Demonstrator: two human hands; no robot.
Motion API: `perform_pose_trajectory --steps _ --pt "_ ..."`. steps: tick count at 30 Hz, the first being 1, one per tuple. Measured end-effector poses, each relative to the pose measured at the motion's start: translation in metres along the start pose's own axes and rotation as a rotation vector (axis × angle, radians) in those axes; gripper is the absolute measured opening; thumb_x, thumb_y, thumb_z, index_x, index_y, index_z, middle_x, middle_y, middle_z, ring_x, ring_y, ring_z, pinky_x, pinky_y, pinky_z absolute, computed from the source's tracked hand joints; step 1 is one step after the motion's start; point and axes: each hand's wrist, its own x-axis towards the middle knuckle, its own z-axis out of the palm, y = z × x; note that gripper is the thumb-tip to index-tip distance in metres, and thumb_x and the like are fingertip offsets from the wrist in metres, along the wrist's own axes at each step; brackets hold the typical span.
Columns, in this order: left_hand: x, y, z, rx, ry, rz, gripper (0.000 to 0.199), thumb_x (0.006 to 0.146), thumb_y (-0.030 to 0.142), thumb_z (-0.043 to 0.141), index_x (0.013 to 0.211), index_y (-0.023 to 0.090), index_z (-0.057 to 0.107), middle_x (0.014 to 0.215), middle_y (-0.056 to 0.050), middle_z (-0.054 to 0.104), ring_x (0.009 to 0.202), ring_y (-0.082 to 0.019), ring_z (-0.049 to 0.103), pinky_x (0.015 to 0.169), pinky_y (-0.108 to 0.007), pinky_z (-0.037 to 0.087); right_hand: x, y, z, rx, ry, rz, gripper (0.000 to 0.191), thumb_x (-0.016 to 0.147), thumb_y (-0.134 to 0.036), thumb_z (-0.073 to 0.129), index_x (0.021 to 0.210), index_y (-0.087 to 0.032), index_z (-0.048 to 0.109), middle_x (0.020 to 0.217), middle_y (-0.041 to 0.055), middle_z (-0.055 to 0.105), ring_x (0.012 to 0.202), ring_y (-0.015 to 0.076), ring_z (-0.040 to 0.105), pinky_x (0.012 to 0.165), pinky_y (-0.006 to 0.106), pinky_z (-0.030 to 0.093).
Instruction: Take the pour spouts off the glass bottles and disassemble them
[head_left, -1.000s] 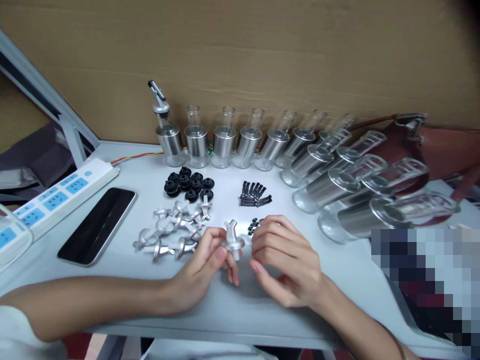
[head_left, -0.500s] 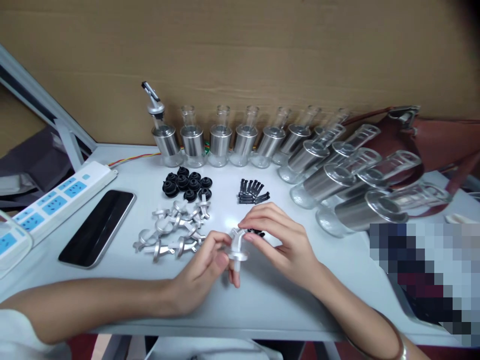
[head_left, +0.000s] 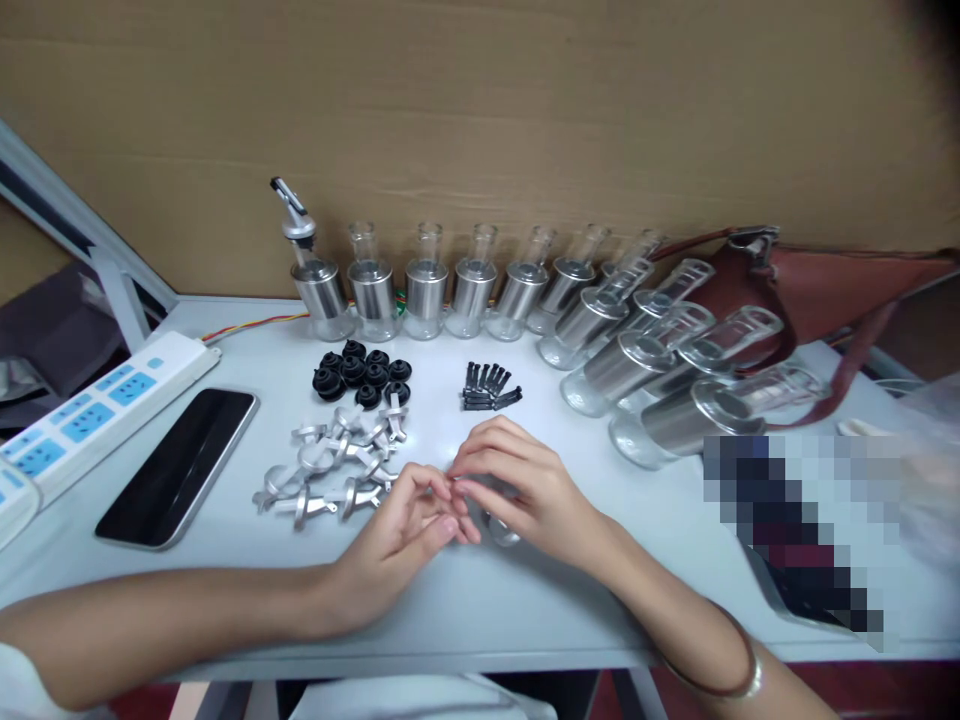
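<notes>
My left hand (head_left: pixel 420 530) is half curled, palm up, thumb apart from the fingers, with nothing visible in its palm. Its fingertips meet those of my right hand (head_left: pixel 517 490), which pinches something too small to make out. A silver spout (head_left: pixel 504 532) shows partly beneath my right hand; whether it lies on the table or is held there is hidden. Left of my hands lie several silver spouts (head_left: pixel 315 458), with black ribbed stoppers (head_left: pixel 352 370) behind them. Small black pieces (head_left: pixel 487 388) lie beyond my right hand.
Several glass bottles with metal sleeves (head_left: pixel 474 290) line the back and right; the leftmost bottle (head_left: pixel 321 290) bears a spout. A phone (head_left: pixel 180 465) and a power strip (head_left: pixel 97 420) lie left. A brown bag (head_left: pixel 832 300) and a blurred-out item (head_left: pixel 795 540) are at right.
The spout that stood upright between my hands is now lower, under my right hand, mostly covered. My fingertips have come together. The view has shifted slightly to the right.
</notes>
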Motion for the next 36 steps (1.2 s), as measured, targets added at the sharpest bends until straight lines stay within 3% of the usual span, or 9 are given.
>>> perform_pose_trajectory --steps 5,10,13,18,22,26,29,33,36 --pt "-0.002 -0.001 -0.002 0.050 -0.005 -0.013 0.013 0.097 0.035 0.053 0.097 0.023 0.047 0.094 0.001 0.053 0.086 -0.012 0.059 0.080 -0.029 0.045 -0.001 -0.002 -0.005 -0.160 -0.114 0.031 0.020 0.097 -0.022 0.048 0.091 -0.014 0.066 0.075 0.0066 0.064 0.070 0.0167 0.055 0.063 0.028 0.045" --pt "0.001 0.003 -0.002 0.060 -0.030 0.000 0.013 0.098 0.035 0.050 0.096 0.023 0.048 0.095 0.001 0.052 0.081 -0.010 0.057 0.078 -0.028 0.044 -0.003 0.000 -0.040 -0.200 -0.265 0.330 0.019 0.092 -0.014 0.049 0.094 -0.015 0.068 0.081 0.0053 0.070 0.065 0.0139 0.060 0.062 0.024 0.044" --pt "0.001 0.005 -0.002 0.071 -0.036 -0.022 0.013 0.098 0.035 0.049 0.096 0.022 0.047 0.093 0.001 0.052 0.079 -0.010 0.057 0.077 -0.029 0.043 -0.004 0.002 -0.057 -0.206 -0.399 0.481 0.014 0.083 -0.013 0.058 0.087 -0.017 0.072 0.070 0.0014 0.066 0.058 0.0122 0.056 0.059 0.023 0.041" --pt "0.001 0.004 -0.002 0.080 -0.041 -0.051 0.012 0.098 0.033 0.050 0.096 0.022 0.047 0.094 0.001 0.053 0.079 -0.011 0.057 0.076 -0.029 0.042 -0.004 -0.003 -0.055 -0.081 -0.597 0.589 0.022 0.077 -0.020 0.071 0.099 -0.019 0.074 0.060 -0.0035 0.058 0.051 0.0089 0.047 0.053 0.020 0.035" --pt "0.002 0.002 -0.002 0.090 -0.042 -0.069 0.009 0.098 0.030 0.050 0.097 0.022 0.046 0.097 0.000 0.051 0.084 -0.012 0.057 0.081 -0.030 0.043 -0.002 -0.009 -0.040 -0.015 -0.635 0.583 0.031 0.078 -0.023 0.072 0.109 -0.021 0.071 0.059 -0.0051 0.056 0.050 0.0082 0.045 0.051 0.019 0.032" --pt "0.002 0.000 -0.001 0.123 -0.036 -0.080 0.005 0.096 0.021 0.049 0.099 0.023 0.046 0.096 0.000 0.049 0.090 -0.013 0.055 0.083 -0.030 0.043 -0.003 -0.008 -0.030 0.044 -0.642 0.526 0.021 0.081 -0.021 0.070 0.102 -0.019 0.072 0.062 -0.0042 0.060 0.050 0.0078 0.045 0.052 0.019 0.032" --pt "0.003 -0.001 -0.002 0.155 -0.053 -0.042 0.015 0.091 0.013 0.053 0.098 0.025 0.046 0.100 0.000 0.046 0.096 -0.013 0.052 0.087 -0.030 0.042 -0.005 -0.005 -0.027 0.094 -0.613 0.512 0.010 0.085 -0.024 0.068 0.090 -0.017 0.071 0.067 -0.0012 0.066 0.055 0.0091 0.051 0.055 0.020 0.035" --pt "0.002 -0.004 -0.006 0.283 -0.084 0.043 0.038 0.081 0.008 0.065 0.106 0.031 0.047 0.108 0.001 0.044 0.105 -0.015 0.048 0.096 -0.032 0.038 -0.006 -0.004 -0.029 0.107 -0.514 0.495 0.018 0.091 -0.031 0.062 0.088 -0.015 0.069 0.067 0.0000 0.066 0.057 0.0103 0.054 0.057 0.020 0.037" --pt "0.002 -0.006 -0.009 0.386 -0.103 0.053 0.043 0.083 0.013 0.067 0.116 0.036 0.051 0.115 -0.001 0.043 0.106 -0.017 0.048 0.093 -0.032 0.039 -0.004 -0.005 -0.030 0.081 -0.467 0.461 0.020 0.094 -0.029 0.056 0.088 -0.015 0.068 0.070 0.0012 0.067 0.059 0.0110 0.056 0.059 0.020 0.038"
